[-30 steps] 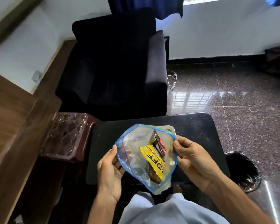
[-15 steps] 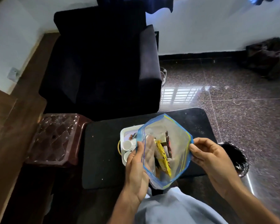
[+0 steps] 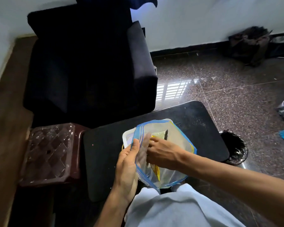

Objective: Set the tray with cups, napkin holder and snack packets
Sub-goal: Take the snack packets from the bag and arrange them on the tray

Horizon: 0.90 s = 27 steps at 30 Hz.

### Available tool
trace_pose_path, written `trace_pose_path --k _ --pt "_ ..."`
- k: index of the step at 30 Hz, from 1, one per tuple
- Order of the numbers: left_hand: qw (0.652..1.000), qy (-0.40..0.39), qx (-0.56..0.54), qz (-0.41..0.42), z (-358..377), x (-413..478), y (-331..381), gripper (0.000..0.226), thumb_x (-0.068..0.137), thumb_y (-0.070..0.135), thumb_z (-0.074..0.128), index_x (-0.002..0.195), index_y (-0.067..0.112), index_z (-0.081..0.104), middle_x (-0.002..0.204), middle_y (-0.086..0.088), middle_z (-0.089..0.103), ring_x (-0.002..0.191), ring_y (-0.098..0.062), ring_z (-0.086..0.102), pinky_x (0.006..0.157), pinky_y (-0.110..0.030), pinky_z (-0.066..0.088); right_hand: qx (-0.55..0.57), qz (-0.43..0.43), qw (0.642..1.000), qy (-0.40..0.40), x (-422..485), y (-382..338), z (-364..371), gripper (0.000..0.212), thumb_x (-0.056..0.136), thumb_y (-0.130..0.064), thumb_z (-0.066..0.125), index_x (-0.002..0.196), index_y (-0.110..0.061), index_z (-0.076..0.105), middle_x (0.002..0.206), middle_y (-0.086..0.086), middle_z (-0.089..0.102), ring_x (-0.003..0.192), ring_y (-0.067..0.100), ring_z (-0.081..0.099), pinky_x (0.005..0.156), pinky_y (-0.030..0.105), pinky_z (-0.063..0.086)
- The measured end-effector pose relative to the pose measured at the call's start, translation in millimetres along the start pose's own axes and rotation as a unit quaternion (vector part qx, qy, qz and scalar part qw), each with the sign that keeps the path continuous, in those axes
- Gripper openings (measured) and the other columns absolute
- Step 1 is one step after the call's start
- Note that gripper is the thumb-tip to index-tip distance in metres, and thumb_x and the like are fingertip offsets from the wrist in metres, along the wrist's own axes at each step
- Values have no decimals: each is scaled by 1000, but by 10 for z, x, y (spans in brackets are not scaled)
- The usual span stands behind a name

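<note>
Head view: no writing can be read. The pale packet (image 3: 161, 134) in the zip bag (image 3: 179, 141) carries fine print, too blurred to make out, and the yellow packet (image 3: 156, 171) shows no legible letters. A dark, narrow packet (image 3: 166, 134) stands beside the pale one.

The left hand (image 3: 128, 163) grips the bag's near edge, thumb outside and fingers inside, seen through the plastic. The right hand (image 3: 162, 153) reaches into the bag's mouth, fingers curled at the yellow packet's top edge; I cannot tell whether they grip it. The bag is held above the worktop (image 3: 105, 153) and hides most of the white tray (image 3: 125, 136), of which only the left rim shows.

Around the worktop are a dark armchair (image 3: 88, 63) behind, a brown stool (image 3: 51, 153) to the left and a bin (image 3: 236, 148) to the right. A dark bundle (image 3: 249, 45) lies by the far wall.

The bag is clear, limp film with a blue and yellow seal strip. The worktop is matt black with rounded corners, and the stool top is glossy moulded plastic with a quilted diamond pattern. A crinkled black liner lines the bin. The floor (image 3: 236, 95) is polished speckled stone tile.
</note>
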<state>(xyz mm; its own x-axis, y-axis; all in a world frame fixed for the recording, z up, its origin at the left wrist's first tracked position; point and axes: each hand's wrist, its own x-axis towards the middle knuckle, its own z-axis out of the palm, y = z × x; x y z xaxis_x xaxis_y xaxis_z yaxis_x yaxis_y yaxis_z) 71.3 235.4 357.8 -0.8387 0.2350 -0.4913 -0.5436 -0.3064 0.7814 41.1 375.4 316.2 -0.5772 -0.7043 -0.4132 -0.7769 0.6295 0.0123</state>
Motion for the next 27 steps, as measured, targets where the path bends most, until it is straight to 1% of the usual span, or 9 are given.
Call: trace_pose_path --k 5,7,10,12,15,19,22,25,27 --pt "1000 1 25 -9 -164 21 -5 41 92 36 50 114 11 74 119 -6 77 111 -10 73 79 -15 58 45 3 999 -15 19 17 -209 26 89 -8 47 81 -10 71 86 14 73 85 35 68 85 43 50" --pt "999 12 27 -13 -232 29 -23 40 92 37 51 113 12 75 118 -6 77 109 -10 74 78 -16 58 32 11 999 10 -83 3 -345 25 90 -11 46 82 -13 69 86 11 71 88 33 67 86 42 49" --pt "999 19 19 -24 -349 29 -61 39 93 38 52 108 16 80 119 -8 77 109 -14 74 78 -20 60 72 15 994 85 -349 8 -561 29 96 -26 41 102 -25 69 109 -4 71 113 23 63 98 36 45" --pt "999 24 25 -38 -402 18 -61 38 94 39 52 111 20 80 121 -8 76 111 -18 74 84 -31 61 155 29 970 185 -595 45 -723 24 91 -24 56 107 -28 74 114 -10 74 116 18 66 97 33 50" --pt "997 48 39 -39 -462 28 -86 43 94 40 52 118 12 75 127 -10 73 120 -22 69 108 -41 49 282 126 901 305 -981 181 -770 28 83 -14 69 107 -25 80 112 -9 77 106 11 72 86 31 59" --pt "996 77 39 -26 -472 81 -137 40 94 37 52 113 13 77 123 -11 75 113 -20 72 92 -28 59 458 273 750 391 -1364 465 -570 13 87 -29 75 95 -39 79 95 -12 78 78 -10 61 63 21 56" --pt "995 90 41 -15 -376 104 -160 40 95 36 49 117 12 74 122 -7 76 113 -16 72 81 -22 61 559 390 616 396 -1543 838 -92 11 84 -27 79 85 -38 80 82 -18 77 69 -4 64 63 20 56" --pt "993 100 57 9 -181 131 -202 43 95 37 48 122 13 70 126 -5 74 118 -14 70 92 -24 58 568 497 561 341 -1552 1253 661 11 86 -37 76 91 -28 81 79 -7 79 83 15 77 75 38 63" --pt "990 131 56 22 -37 139 -246 45 95 38 48 124 12 70 129 -5 73 122 -16 68 96 -26 56 578 548 520 309 -1443 1508 1217 21 89 -35 74 88 -15 81 82 12 79 84 28 76 78 48 61"
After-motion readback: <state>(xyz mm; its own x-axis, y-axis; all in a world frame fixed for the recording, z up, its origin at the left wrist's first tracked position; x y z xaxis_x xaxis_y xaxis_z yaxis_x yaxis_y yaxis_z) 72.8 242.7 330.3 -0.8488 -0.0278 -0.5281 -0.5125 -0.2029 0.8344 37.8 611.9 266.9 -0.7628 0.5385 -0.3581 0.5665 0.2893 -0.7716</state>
